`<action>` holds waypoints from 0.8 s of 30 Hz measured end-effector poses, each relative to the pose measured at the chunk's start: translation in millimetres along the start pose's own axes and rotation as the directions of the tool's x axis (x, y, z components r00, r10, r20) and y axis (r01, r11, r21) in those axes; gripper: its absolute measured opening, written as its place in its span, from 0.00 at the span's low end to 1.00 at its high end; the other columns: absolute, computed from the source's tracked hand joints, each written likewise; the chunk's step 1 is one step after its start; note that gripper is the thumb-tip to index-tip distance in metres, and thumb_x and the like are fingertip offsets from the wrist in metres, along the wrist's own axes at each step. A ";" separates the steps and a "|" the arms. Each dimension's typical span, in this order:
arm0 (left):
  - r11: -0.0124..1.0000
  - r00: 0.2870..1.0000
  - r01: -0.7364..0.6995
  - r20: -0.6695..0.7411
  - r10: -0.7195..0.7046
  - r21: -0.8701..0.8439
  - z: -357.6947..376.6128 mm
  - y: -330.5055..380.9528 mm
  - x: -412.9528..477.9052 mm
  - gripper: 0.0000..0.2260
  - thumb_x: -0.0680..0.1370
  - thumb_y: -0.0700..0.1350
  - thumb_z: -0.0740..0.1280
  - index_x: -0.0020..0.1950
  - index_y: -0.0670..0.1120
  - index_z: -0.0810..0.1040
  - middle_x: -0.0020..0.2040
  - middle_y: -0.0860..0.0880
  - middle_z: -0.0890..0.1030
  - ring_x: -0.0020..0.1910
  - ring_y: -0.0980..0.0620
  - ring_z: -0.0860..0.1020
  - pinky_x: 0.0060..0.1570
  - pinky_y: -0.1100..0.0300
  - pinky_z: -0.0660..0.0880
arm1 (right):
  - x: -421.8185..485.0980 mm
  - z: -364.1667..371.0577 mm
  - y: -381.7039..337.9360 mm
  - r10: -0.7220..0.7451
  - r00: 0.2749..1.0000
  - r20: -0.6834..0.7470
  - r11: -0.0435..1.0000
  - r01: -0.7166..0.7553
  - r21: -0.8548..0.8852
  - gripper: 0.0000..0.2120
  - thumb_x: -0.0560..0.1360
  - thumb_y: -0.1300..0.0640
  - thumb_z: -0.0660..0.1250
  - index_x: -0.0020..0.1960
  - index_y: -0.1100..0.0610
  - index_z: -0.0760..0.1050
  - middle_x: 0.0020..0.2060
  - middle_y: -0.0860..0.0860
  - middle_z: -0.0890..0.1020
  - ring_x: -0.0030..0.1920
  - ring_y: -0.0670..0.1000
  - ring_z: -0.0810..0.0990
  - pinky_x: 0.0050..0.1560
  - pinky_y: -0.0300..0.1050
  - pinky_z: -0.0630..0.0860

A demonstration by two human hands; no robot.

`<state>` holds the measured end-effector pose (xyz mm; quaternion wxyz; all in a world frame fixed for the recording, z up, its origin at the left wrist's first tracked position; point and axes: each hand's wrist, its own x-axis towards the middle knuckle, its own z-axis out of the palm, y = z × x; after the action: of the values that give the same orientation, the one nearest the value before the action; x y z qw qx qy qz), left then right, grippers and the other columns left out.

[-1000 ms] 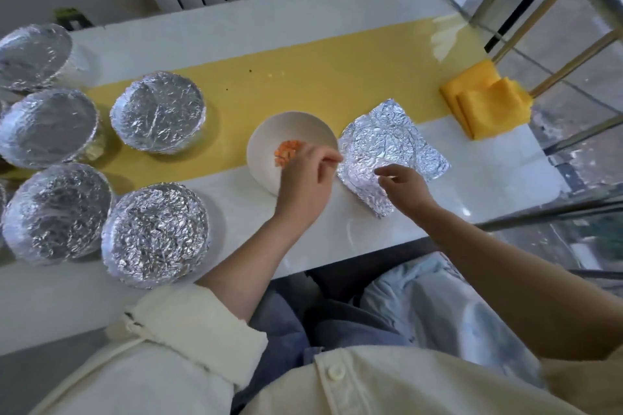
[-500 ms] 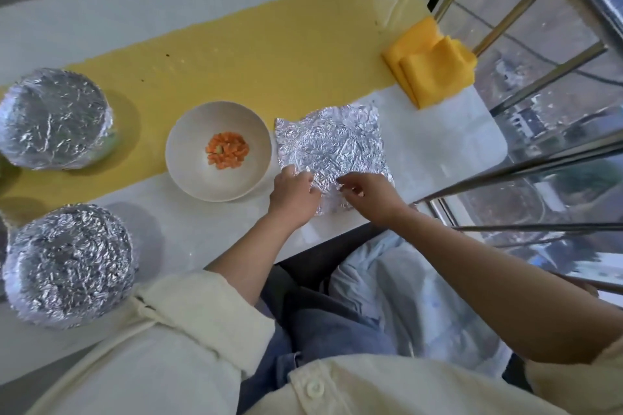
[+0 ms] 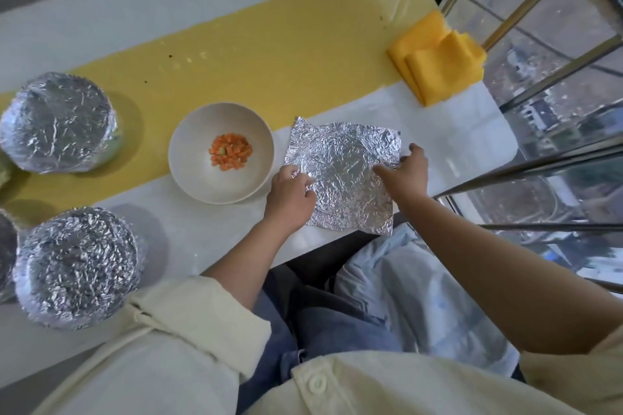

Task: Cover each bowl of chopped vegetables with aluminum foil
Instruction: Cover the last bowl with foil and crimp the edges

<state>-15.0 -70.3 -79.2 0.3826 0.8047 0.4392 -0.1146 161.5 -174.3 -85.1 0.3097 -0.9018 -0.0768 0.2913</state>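
A pale bowl (image 3: 192, 175) with chopped carrot pieces (image 3: 231, 152) in it stands uncovered at the table's middle. Right of it a crumpled sheet of aluminum foil (image 3: 344, 165) lies flat, its near corner over the table's front edge. My left hand (image 3: 290, 195) pinches the foil's left edge. My right hand (image 3: 406, 172) holds the foil's right edge, thumb on the far side. Two foil-covered bowls (image 3: 59, 121) (image 3: 79, 266) stand at the left.
A folded yellow cloth (image 3: 438, 61) lies at the table's far right corner. A yellow runner (image 3: 269, 54) crosses the white table (image 3: 168, 239). Metal railing bars (image 3: 526, 165) and glass stand close on the right. A radiator is behind the table.
My left hand left the bowl and came to the foil's left edge. My right hand moved to its right edge. The foil now lies more squarely spread. The view swung right.
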 end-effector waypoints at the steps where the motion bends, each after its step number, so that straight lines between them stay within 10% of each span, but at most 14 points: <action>1: 1.000 1.000 -0.001 -0.011 0.001 -0.007 0.1 0.0 0.1 0.15 0.80 0.41 0.60 0.66 0.44 0.76 0.74 0.45 0.64 0.74 0.46 0.60 0.70 0.53 0.62 | 0.6 -2.5 0.8 0.056 0.998 0.009 0.998 -0.056 0.040 0.36 0.70 0.56 0.75 0.72 0.59 0.61 0.61 0.55 0.73 0.57 0.55 0.76 0.58 0.50 0.75; 5: 0.998 0.998 0.002 -0.060 -0.006 -0.063 -2.5 2.8 -4.2 0.12 0.80 0.42 0.61 0.62 0.45 0.78 0.70 0.45 0.68 0.70 0.46 0.65 0.67 0.54 0.65 | -8.3 -11.7 4.1 0.128 0.980 0.152 0.971 -0.155 0.183 0.07 0.71 0.62 0.72 0.47 0.60 0.76 0.36 0.52 0.77 0.39 0.53 0.76 0.35 0.41 0.71; 14: 0.958 0.965 0.103 -0.208 -0.162 -0.266 -27.7 38.0 -13.5 0.26 0.81 0.49 0.63 0.75 0.38 0.60 0.69 0.39 0.72 0.64 0.41 0.73 0.55 0.53 0.70 | -20.2 -42.8 -10.7 0.106 0.980 0.171 0.867 -0.175 0.466 0.02 0.74 0.64 0.66 0.43 0.60 0.74 0.32 0.52 0.71 0.23 0.47 0.68 0.21 0.33 0.64; 19: 0.915 0.889 -0.079 -0.443 -0.115 -0.395 -57.0 40.3 -19.4 0.23 0.80 0.52 0.64 0.59 0.30 0.74 0.58 0.30 0.75 0.58 0.32 0.73 0.54 0.43 0.71 | -19.9 -41.1 -22.1 0.057 0.964 0.260 0.792 -0.203 0.577 0.18 0.76 0.57 0.70 0.61 0.64 0.71 0.43 0.53 0.75 0.29 0.48 0.71 0.27 0.40 0.69; 24: 0.846 0.811 -0.140 -0.550 -0.200 -0.514 -94.7 16.6 -28.3 0.17 0.80 0.51 0.65 0.41 0.38 0.72 0.34 0.40 0.74 0.35 0.48 0.66 0.38 0.49 0.65 | -34.5 -8.7 -51.3 -0.016 0.978 0.207 0.890 -0.080 0.449 0.18 0.77 0.47 0.68 0.47 0.64 0.79 0.36 0.55 0.77 0.38 0.54 0.77 0.44 0.53 0.76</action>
<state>-32.8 -25.3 8.6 0.4345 0.6546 0.5622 0.2582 140.4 -148.9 -32.1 0.4975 -0.7705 -0.0232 0.3978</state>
